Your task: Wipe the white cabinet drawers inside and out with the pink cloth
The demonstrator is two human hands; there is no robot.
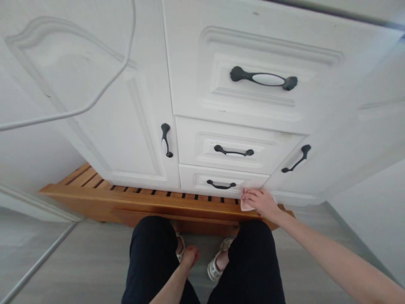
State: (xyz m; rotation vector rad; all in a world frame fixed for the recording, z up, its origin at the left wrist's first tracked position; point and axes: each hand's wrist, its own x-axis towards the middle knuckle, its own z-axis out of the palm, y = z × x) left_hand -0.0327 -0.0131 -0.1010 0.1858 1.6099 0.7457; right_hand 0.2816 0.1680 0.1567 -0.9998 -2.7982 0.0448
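My right hand (261, 202) reaches out at the right and presses a small pale pink cloth (247, 206) onto the slatted wooden bench (133, 202), near its right end. The fingers lie over the cloth, just below the bottom drawer (190, 179) of a white cabinet. Between my knees, my left hand (190, 255) hangs low with its fingers curled in, and nothing shows in it.
The white cabinet (186, 84) rises in front, with dark handles on its drawers and doors. A white cable (95, 101) crosses the upper left. Walls stand at both sides, above a grey floor (95, 257).
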